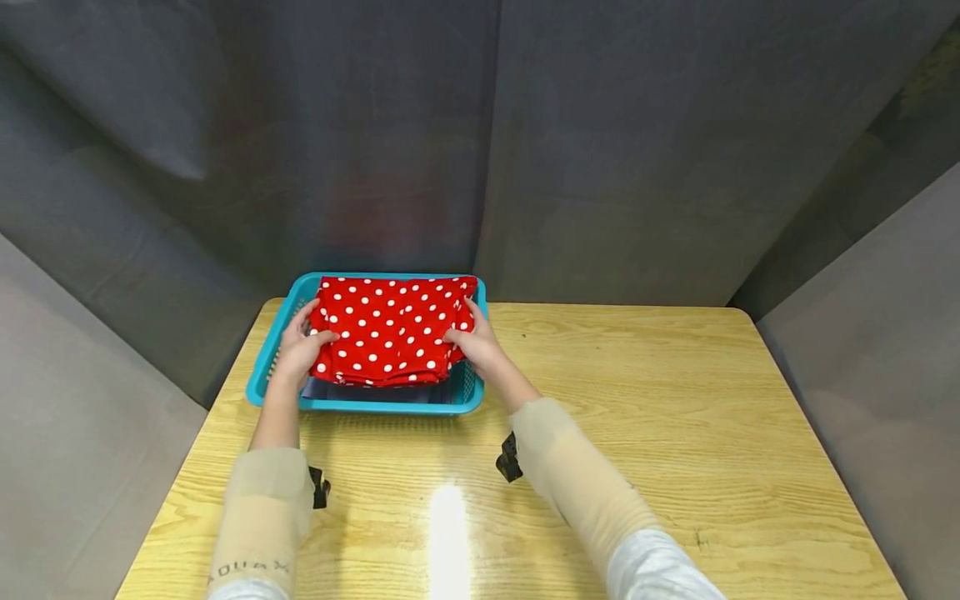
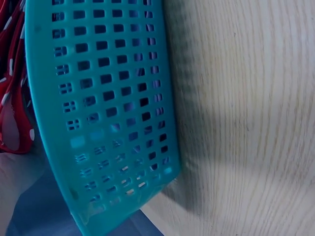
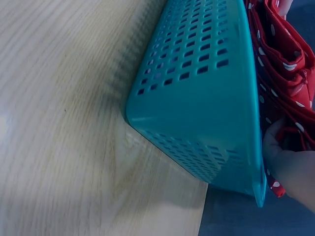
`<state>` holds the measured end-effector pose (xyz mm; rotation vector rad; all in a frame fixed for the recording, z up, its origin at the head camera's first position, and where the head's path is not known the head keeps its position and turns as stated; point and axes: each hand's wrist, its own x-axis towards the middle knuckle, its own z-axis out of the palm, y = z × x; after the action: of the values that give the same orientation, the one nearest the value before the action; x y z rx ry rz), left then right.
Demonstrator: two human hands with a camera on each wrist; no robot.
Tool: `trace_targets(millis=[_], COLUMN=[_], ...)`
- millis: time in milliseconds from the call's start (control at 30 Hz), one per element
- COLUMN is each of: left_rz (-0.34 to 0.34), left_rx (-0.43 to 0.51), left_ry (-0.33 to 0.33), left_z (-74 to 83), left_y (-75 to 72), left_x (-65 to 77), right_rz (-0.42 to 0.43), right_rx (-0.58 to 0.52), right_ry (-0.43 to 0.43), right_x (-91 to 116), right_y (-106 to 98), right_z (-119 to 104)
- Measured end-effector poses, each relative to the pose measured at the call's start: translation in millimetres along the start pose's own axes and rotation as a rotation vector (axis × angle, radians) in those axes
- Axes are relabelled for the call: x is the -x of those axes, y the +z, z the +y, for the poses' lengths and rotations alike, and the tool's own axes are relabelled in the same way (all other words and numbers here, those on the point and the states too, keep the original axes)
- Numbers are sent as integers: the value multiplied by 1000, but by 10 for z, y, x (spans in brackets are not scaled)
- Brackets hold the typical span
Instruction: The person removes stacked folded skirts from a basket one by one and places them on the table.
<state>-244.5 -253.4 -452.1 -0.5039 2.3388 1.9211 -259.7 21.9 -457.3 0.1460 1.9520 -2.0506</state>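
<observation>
A folded red cloth with white dots [image 1: 390, 329] lies level at the mouth of a teal plastic basket [image 1: 382, 407]. My left hand [image 1: 298, 348] grips its left edge, thumb on top and fingers at the side. On the opposite edge, my right hand [image 1: 478, 342] holds it the same way. Layered folds of the red cloth [image 3: 290, 64] show above the basket rim in the right wrist view, with the right hand's fingers around one end. Below the red cloth, a dark greyish fabric [image 1: 375, 392] is partly visible inside the basket.
The basket stands at the back left of a wooden table [image 1: 637, 417], close to a dark grey curtain [image 1: 600, 150]. Light grey panels [image 1: 892, 350] flank the table. Small black devices [image 1: 509, 458] are strapped at both wrists.
</observation>
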Motion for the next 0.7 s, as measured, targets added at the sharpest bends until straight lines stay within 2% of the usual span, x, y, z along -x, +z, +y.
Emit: trace_targets(millis=[333, 700], left_rz=[11, 29], left_rx=[40, 66], left_ry=[57, 74], left_z=[52, 86], left_y=[136, 310], left_x=[41, 96], right_rz=[-13, -51], right_rx=[-28, -59], right_ry=[-27, -48], right_x=[26, 74], right_y=[-154, -358], right_z=[-20, -25])
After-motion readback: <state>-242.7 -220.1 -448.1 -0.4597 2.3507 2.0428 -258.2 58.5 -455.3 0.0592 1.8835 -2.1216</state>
